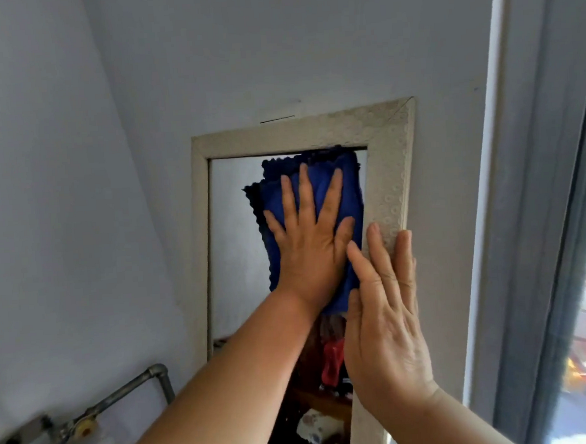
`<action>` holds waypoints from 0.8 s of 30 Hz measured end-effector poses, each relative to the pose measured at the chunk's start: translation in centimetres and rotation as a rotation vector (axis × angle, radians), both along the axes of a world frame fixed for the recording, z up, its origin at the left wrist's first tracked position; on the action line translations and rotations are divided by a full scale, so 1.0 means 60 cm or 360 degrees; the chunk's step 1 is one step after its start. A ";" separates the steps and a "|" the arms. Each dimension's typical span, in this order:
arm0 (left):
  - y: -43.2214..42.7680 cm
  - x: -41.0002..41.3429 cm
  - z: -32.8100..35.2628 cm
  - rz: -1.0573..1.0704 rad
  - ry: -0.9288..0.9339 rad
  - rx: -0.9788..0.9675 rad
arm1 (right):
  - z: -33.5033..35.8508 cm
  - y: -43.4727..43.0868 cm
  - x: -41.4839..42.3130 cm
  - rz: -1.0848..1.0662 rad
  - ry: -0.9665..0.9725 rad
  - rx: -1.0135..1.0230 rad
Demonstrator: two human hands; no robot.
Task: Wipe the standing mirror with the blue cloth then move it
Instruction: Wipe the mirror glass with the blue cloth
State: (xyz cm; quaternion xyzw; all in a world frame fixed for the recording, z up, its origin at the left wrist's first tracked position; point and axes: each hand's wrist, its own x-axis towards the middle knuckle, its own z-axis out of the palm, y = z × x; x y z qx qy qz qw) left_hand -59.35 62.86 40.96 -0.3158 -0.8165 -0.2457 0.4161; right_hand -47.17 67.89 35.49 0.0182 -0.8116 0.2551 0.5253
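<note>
Mirror [238, 242] top, blue cloth [351, 190] pressed beneath flat, spread-fingered left hand [310, 251] — right hand [383, 312] flat, straight-fingered, on frame [387, 168].

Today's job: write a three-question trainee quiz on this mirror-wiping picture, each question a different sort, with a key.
1. True or false: the left hand presses the blue cloth flat against the mirror glass.
2. The right hand rests on: A the wall, B the mirror frame, C the pipe.
3. Fill in: the cloth sits near the ___ of the glass.
Key: 1 true; 2 B; 3 top.
</note>
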 end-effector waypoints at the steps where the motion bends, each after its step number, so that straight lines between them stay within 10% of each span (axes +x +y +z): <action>1: -0.002 0.009 -0.029 0.0000 0.0020 -0.0027 | -0.001 0.001 0.002 -0.0010 0.0001 0.0017; 8: -0.075 -0.010 -0.105 -0.0240 0.0273 -0.0489 | -0.007 0.028 0.008 -0.0067 0.0014 0.0226; 14: -0.094 -0.111 0.032 0.0063 -0.0344 0.0365 | -0.006 0.010 -0.001 -0.0138 0.0021 0.0184; 24: -0.131 -0.154 -0.021 0.0221 -0.0526 0.0572 | -0.008 0.018 0.000 -0.0473 -0.0189 0.0514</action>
